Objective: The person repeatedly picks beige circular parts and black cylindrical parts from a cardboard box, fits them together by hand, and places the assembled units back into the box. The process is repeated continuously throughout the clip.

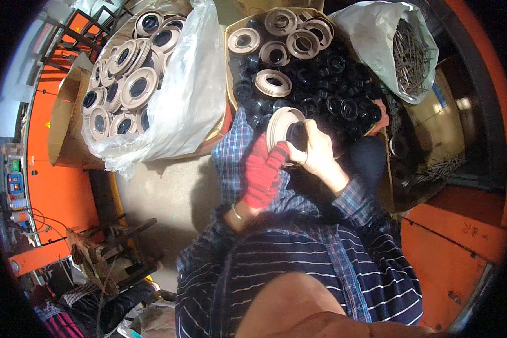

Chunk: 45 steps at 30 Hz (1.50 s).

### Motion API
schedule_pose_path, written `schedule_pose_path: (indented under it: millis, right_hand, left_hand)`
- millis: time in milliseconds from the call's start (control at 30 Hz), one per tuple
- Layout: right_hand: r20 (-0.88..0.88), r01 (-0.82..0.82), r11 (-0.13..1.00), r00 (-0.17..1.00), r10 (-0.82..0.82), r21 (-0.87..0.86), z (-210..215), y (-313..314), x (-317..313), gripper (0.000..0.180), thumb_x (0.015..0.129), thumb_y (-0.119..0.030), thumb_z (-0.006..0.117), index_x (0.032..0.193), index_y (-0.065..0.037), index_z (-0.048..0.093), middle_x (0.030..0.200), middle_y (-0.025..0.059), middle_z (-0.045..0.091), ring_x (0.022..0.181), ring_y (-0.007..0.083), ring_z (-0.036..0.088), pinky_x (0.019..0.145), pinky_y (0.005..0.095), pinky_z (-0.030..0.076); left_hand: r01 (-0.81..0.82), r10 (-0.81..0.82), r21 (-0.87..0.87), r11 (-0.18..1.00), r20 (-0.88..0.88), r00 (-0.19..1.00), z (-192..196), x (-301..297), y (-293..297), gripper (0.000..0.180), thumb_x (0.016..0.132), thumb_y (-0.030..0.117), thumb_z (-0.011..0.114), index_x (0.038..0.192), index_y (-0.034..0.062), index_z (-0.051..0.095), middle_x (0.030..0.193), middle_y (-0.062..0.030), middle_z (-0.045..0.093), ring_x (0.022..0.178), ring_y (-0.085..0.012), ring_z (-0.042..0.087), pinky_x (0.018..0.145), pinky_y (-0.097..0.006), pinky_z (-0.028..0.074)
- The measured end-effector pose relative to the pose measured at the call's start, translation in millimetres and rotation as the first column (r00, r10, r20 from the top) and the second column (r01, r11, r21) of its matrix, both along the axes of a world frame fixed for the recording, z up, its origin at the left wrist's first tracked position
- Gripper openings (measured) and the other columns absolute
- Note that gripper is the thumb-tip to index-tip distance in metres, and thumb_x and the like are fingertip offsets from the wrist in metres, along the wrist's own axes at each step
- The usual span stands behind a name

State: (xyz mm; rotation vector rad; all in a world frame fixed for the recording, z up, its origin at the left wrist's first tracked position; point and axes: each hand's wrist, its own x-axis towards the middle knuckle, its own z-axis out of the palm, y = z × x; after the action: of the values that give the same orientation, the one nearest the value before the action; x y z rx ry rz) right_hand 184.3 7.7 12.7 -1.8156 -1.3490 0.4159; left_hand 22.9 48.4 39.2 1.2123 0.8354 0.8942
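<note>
My left hand, in a red glove with dark stripes, grips a beige stepped plastic ring by its lower edge. My bare right hand has its fingers closed on a black round plastic piece at the ring's right side. The two parts touch; how far the black piece sits inside the ring is hidden by my fingers. Just beyond my hands lies a pile of loose black round pieces in an open carton. On that pile rest several beige rings.
At the left, a carton lined with a clear plastic bag holds several beige rings with black centres. A white sack of thin metal pieces stands at the far right. Orange metal panels flank both sides. A wooden stand is lower left.
</note>
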Motion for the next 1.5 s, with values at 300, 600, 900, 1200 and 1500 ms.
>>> schedule_pose_path:
  millis: [300,600,900,1200,1500]
  right_hand:
    - [-0.917,0.049,0.999,0.396,-0.039,-0.022,4,4,-16,0.060,0.101,-0.055,0.050,0.128,-0.002,0.056,0.088,0.0133,0.071,0.060,0.0236,0.060,0.061,0.0372,0.054]
    - [0.000,0.128,0.977,0.992,-0.129,-0.168,-5,-15,118,0.048,0.089,-0.042,0.078,0.112,0.000,0.067,0.093,0.0155,0.073,0.084,0.0310,0.071,0.077,0.0395,0.055]
    - [0.477,0.206,0.868,0.878,0.039,-0.451,-42,10,178,0.068,0.075,-0.035,0.086,0.134,-0.012,0.059,0.123,0.0176,0.066,0.115,0.0366,0.064,0.095,0.0446,0.053]
    - [-0.209,0.297,0.954,0.931,-0.300,-0.047,-19,9,168,0.063,0.086,-0.025,0.083,0.138,-0.004,0.055,0.121,0.0134,0.069,0.113,0.0237,0.067,0.097,0.0363,0.052]
    - [0.045,-0.154,0.923,0.988,0.147,0.352,25,-7,33,0.067,0.075,-0.021,0.089,0.133,-0.002,0.061,0.128,0.0178,0.065,0.118,0.0303,0.065,0.103,0.0392,0.052]
  left_hand:
    - [0.171,0.025,0.675,0.718,-0.270,0.963,-38,-5,-6,0.062,0.095,0.020,0.073,0.149,0.0015,0.049,0.146,-0.0214,0.056,0.131,-0.0345,0.059,0.109,-0.042,0.048]
    - [0.083,0.634,0.981,0.177,-0.178,0.753,122,-100,148,0.062,0.092,0.008,0.069,0.150,0.0007,0.048,0.144,-0.0192,0.058,0.128,-0.0296,0.057,0.107,-0.039,0.047]
    - [0.769,0.393,0.631,0.104,-0.736,0.551,-39,66,191,0.058,0.083,0.010,0.066,0.141,0.0130,0.058,0.144,-0.0144,0.060,0.140,-0.0338,0.048,0.119,-0.054,0.031]
    - [0.364,0.008,0.641,0.675,-0.500,0.866,-32,96,223,0.043,0.093,0.010,0.063,0.135,0.0132,0.060,0.109,-0.0140,0.072,0.100,-0.0312,0.070,0.089,-0.049,0.053]
    - [0.175,-0.002,0.851,0.494,-0.201,0.980,-36,48,75,0.042,0.100,0.023,0.059,0.136,0.0033,0.056,0.124,-0.0136,0.066,0.115,-0.0275,0.064,0.102,-0.040,0.051]
